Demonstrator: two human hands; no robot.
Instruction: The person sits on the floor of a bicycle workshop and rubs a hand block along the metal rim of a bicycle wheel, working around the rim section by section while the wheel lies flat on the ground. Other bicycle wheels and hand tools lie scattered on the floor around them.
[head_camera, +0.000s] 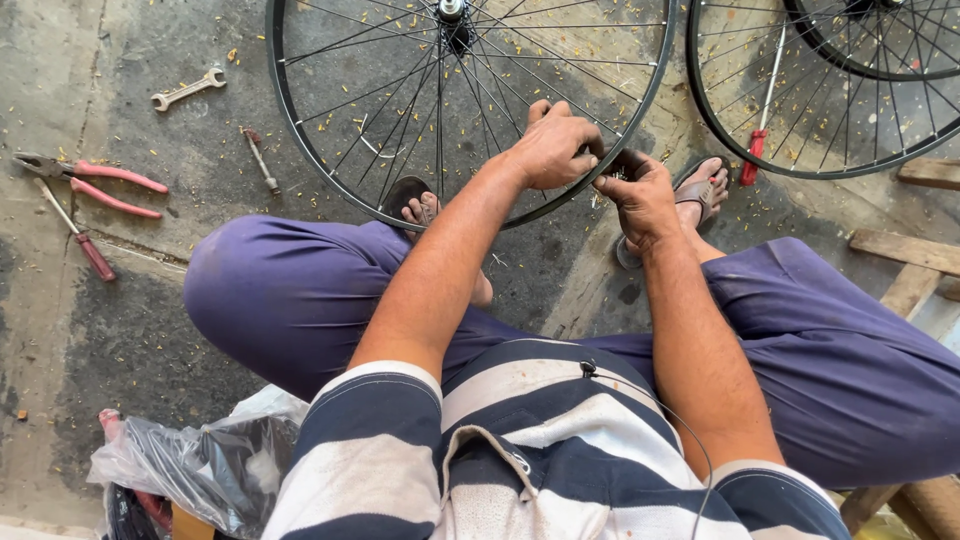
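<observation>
From the head camera, the left hand (553, 148) and right hand (640, 195) meet close together at the near rim of a black spoked wheel (300, 150) standing on the concrete floor (130, 330) between the person's sandalled feet, both closed on the rim and spokes there (what the fingertips pinch is too small to tell). Red-handled pliers (95, 180), a spanner (187, 89) and a screwdriver (80, 240) lie well apart to the left, and a second wheel (720, 120) stands at the upper right.
</observation>
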